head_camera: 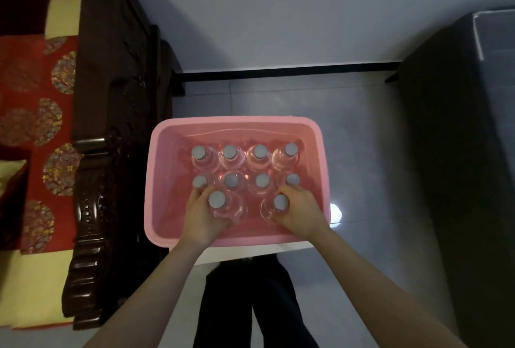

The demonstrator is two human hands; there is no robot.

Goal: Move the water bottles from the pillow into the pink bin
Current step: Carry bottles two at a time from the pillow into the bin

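A pink bin (164,180) stands on the tiled floor in front of me. Several clear water bottles with grey caps stand upright inside it in two rows at the back (245,155). My left hand (200,219) is wrapped around a bottle (223,204) at the front left of the bin. At the front right, my right hand (301,214) grips another bottle (274,207). Both held bottles are upright, low inside the bin. No pillow with bottles on it is in view.
A dark carved wooden bed frame (94,180) runs along the left, touching the bin's left side, with a red patterned cover (33,113) on the bed. A dark cabinet (457,152) stands on the right. My dark trouser legs (250,306) are below the bin.
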